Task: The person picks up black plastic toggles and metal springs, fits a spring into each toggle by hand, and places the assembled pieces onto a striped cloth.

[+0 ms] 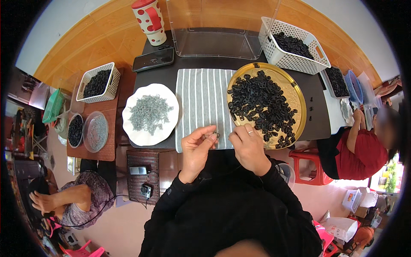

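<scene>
Left hand (pixel 196 150) pinches one small piece (pixel 217 135), right hand (pixel 250 147) curled, contents unclear, beside one gold tray (pixel 296 93)

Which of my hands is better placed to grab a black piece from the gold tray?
Probably your right hand: it's by the near-left edge of the gold tray, close to the black pieces. Your left hand is farther off, over the striped cloth, pinching a small piece.

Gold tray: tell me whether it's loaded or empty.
Loaded: a heap of small black parts covers much of the gold tray, leaving bare gold visible along its right side.
</scene>
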The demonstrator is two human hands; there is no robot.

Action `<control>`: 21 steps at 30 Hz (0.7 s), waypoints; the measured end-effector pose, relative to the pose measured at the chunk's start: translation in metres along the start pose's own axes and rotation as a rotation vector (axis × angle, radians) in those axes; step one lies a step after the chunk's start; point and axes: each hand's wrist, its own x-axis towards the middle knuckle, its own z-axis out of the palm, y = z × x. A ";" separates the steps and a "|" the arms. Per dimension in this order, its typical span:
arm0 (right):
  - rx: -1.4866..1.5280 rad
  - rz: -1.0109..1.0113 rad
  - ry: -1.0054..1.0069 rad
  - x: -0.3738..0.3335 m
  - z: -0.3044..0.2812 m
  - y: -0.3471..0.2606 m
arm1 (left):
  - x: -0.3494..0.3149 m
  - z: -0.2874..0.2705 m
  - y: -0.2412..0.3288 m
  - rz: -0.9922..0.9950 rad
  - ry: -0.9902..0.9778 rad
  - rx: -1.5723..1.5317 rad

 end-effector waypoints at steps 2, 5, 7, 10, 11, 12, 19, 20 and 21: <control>0.061 0.004 0.008 -0.001 -0.001 -0.001 | -0.001 0.002 0.001 0.009 -0.012 0.001; 0.545 0.343 0.226 0.003 -0.003 -0.002 | -0.004 0.007 -0.001 0.000 -0.032 0.026; 1.175 0.715 0.308 0.004 -0.002 0.000 | -0.006 0.015 0.002 0.038 -0.078 0.050; 1.338 0.768 0.352 0.000 0.001 0.001 | -0.007 0.022 0.001 0.070 -0.115 0.108; 1.405 0.790 0.384 -0.002 0.003 0.001 | -0.007 0.026 0.000 0.095 -0.126 0.125; 1.408 0.791 0.385 -0.002 0.003 -0.001 | -0.007 0.028 -0.001 0.110 -0.141 0.108; 1.458 0.723 0.460 -0.002 0.010 -0.008 | -0.008 0.034 0.000 0.112 -0.140 0.112; 1.461 0.715 0.446 -0.002 0.011 -0.008 | -0.008 0.034 0.000 0.117 -0.137 0.118; 1.464 0.715 0.444 -0.002 0.011 -0.009 | -0.008 0.034 0.001 0.124 -0.131 0.125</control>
